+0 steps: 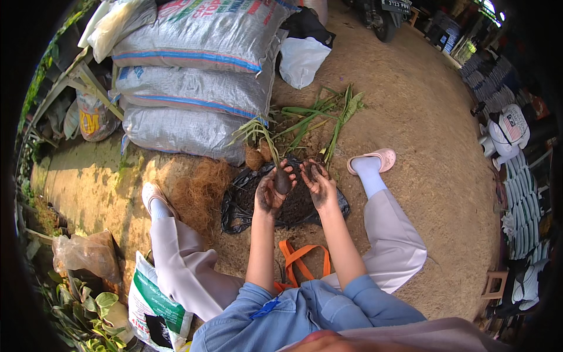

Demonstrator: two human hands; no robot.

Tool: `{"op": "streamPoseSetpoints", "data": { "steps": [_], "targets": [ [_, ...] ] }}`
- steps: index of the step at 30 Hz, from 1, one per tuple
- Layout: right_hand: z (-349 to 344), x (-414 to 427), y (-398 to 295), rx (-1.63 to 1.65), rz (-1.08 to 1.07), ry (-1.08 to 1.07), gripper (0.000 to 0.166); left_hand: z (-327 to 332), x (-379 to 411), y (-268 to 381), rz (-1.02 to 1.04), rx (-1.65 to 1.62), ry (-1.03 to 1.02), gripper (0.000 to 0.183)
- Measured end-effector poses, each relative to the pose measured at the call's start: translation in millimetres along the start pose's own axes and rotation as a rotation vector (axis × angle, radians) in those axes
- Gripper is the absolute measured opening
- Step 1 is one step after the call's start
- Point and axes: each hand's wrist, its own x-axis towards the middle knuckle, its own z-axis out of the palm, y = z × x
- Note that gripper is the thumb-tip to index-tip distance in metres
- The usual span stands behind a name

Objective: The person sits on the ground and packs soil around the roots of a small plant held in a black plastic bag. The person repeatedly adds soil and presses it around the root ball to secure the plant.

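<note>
My left hand (266, 193), palm up and smeared with soil, holds a potted-out plant by its dark, rounded root ball (282, 181). Its long narrow leaves (255, 127) droop away from me. Beside it, my right hand (320, 185) is turned palm up with fingers apart and dark soil stuck to palm and fingers. Both hands are above dark soil (299, 213) on a black plastic bag (234, 222) spread on the ground. Just beyond the bag sit brown fibre-covered balls (254, 158). To the left lies a heap of loose brown fibre (202, 185).
Stacked silver woven sacks (184, 88) stand ahead on the left. Loose long-leaved plants (312, 116) lie beyond the bag. An orange strap (303, 259) rests between my legs. A printed fertilizer-type sack (154, 299) is near my left leg. A motorcycle (385, 22) stands far off.
</note>
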Motion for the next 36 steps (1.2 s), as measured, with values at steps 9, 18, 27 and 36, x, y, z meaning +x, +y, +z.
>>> {"op": "streamPoseSetpoints", "data": {
  "steps": [9, 18, 27, 36],
  "targets": [
    [17.7, -22.0, 4.8, 0.099, -0.144, -0.084, 0.044, 11.0, 0.5, -8.4, 0.007, -0.164, 0.022, 0.045],
    [22.5, -20.8, 22.9, -0.236, -0.267, -0.159, 0.046, 11.0, 0.9, -16.3, 0.041, -0.076, 0.076, 0.042],
    [23.8, -37.9, 35.0, -1.315, -0.794, -0.366, 0.048, 37.9, -9.2, -17.3, 0.049, 0.153, 0.239, 0.041],
    [22.6, -31.0, 9.3, -0.709, -0.518, -0.311, 0.042, 29.4, 3.2, -33.3, 0.020, -0.028, 0.173, 0.042]
  ]
}}
